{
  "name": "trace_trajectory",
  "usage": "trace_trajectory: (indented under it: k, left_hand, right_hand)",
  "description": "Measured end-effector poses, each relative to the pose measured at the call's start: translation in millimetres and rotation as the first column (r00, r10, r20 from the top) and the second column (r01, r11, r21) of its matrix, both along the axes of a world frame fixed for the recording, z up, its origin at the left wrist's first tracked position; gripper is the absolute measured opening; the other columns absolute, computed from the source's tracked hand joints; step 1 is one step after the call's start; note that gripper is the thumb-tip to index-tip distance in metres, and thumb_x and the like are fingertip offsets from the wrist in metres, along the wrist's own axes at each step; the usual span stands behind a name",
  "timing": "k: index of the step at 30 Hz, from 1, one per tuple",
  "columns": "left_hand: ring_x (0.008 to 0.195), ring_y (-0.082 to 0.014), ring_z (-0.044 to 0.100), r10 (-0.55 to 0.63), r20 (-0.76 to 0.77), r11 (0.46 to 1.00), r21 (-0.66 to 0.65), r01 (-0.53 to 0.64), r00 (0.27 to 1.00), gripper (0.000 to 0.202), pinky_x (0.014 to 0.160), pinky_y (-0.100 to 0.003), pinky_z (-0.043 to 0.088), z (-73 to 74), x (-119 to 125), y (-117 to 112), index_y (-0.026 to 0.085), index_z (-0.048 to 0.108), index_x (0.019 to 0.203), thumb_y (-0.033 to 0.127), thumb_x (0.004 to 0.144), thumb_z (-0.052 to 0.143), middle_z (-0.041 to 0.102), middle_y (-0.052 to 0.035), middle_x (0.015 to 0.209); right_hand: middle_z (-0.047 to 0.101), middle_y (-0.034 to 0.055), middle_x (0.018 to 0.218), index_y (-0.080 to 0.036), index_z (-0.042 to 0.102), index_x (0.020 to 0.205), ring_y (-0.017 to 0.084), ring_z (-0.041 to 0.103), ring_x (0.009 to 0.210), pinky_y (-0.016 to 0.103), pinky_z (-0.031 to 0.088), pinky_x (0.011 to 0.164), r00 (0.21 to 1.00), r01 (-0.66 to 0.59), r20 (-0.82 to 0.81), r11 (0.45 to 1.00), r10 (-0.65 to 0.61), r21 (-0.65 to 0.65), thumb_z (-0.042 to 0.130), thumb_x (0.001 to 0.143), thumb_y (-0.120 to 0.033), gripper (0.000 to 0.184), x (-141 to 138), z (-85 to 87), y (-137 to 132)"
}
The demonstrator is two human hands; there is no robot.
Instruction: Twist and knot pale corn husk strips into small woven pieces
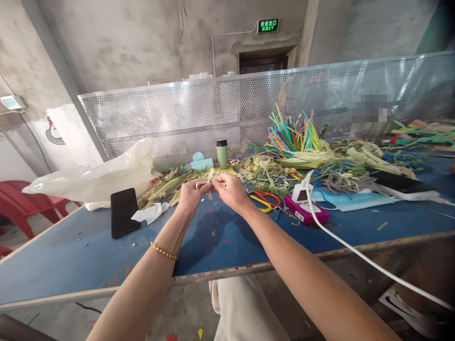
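Both my hands meet above the blue table (231, 237), a little beyond its middle. My left hand (190, 196), with a gold bead bracelet on the wrist, pinches one end of a pale strip of corn husk (207, 182). My right hand (231, 189) pinches the same strip from the other side. The strip is looped between the fingertips, with short ends sticking up and down. Fingers of both hands are pressed closed on it.
A black phone (122, 211) and crumpled white paper (151, 213) lie left. Corn husks (167, 187), a green flask (222, 153), scissors with red and yellow handles (265, 199), a pink device (306, 211) with a white cable, and coloured strips (291, 132) sit behind. A perforated metal screen (199, 118) backs the table.
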State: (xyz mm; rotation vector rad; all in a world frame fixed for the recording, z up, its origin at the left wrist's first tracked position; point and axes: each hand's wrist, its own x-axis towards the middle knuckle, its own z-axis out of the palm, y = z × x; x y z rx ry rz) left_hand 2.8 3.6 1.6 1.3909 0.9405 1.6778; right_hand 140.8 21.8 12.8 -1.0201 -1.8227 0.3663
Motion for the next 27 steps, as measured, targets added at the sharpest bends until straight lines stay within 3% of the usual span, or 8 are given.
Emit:
trace_trajectory:
  k: [10,17,21,27]
  left_hand:
    - [0.064,-0.0213,0.066,-0.029,-0.018,1.0,0.0,0.029,0.999,0.032,0.067,-0.034,0.051,2.1,2,-4,0.015,0.077,0.071,0.041,0.055,0.088,0.072,-0.0067,0.065]
    - [0.062,-0.0213,0.066,-0.028,-0.021,1.0,-0.009,0.027,0.999,0.032,0.066,-0.033,0.05,-0.6,-1,-1,0.014,0.077,0.074,0.041,0.058,0.087,0.072,-0.0067,0.064]
    - [0.063,-0.0204,0.066,-0.121,-0.013,0.992,-0.025,0.121,0.993,0.03,0.068,-0.033,0.05,-2.7,-1,0,0.013,0.076,0.071,0.038,0.058,0.087,0.072,-0.0075,0.065]
    - [0.064,-0.0191,0.065,-0.22,0.071,0.972,-0.075,0.225,0.973,0.032,0.069,-0.034,0.051,2.0,4,-6,0.011,0.076,0.071,0.034,0.054,0.091,0.071,-0.0083,0.067]
  right_hand:
    - [0.068,0.004,0.068,-0.014,0.068,0.078,0.015,0.059,0.066,0.025,0.039,0.064,0.995,0.054,0.079,0.999,-0.053,-0.007,0.059,0.088,-0.017,0.014,2,5.9,-4]
    - [0.065,0.0025,0.064,-0.015,0.068,0.078,0.016,0.06,0.067,0.025,0.04,0.065,1.0,0.009,0.018,1.0,-0.009,0.008,0.058,0.087,-0.018,0.014,5,2.7,-2]
    - [0.065,0.0016,0.066,-0.015,0.067,0.081,0.015,0.058,0.067,0.024,0.04,0.064,0.998,-0.016,-0.066,0.999,0.019,0.045,0.056,0.087,-0.024,0.015,5,-0.9,4]
    - [0.065,0.0018,0.07,-0.016,0.063,0.072,0.013,0.052,0.065,0.023,0.036,0.062,0.999,0.005,-0.048,0.995,0.0,0.104,0.056,0.085,-0.026,0.018,5,0.0,8]
